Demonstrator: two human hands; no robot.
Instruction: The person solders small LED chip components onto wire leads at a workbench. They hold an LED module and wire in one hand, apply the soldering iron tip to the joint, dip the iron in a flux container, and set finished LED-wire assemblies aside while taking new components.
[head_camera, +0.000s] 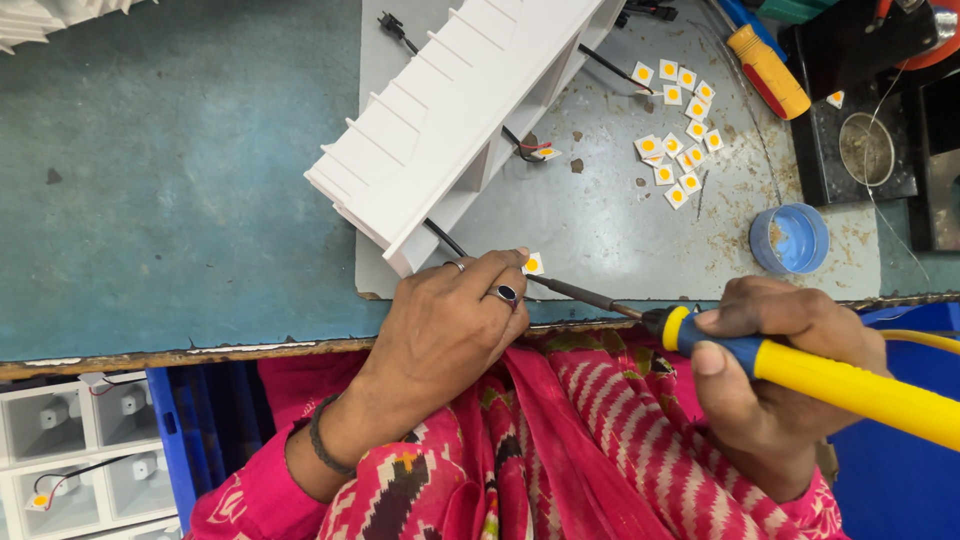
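My left hand (455, 325), wearing two rings and a dark bracelet, rests at the mat's front edge with its fingertips on a small white square chip with a yellow centre (534, 264). A black wire (443, 238) runs from under those fingers to the white ribbed plastic housing (450, 110) lying tilted on the grey mat. My right hand (780, 375) grips a soldering iron with a yellow and blue handle (840, 380). Its dark metal tip (570, 290) reaches left and ends right beside the chip.
Several more white-and-yellow chips (675, 140) lie scattered on the grey mat (600, 220). A blue round lid (790, 238), a small metal tin (866, 148) and a yellow-handled tool (768, 72) sit at the right. White housings (70, 450) stand below the bench edge, left.
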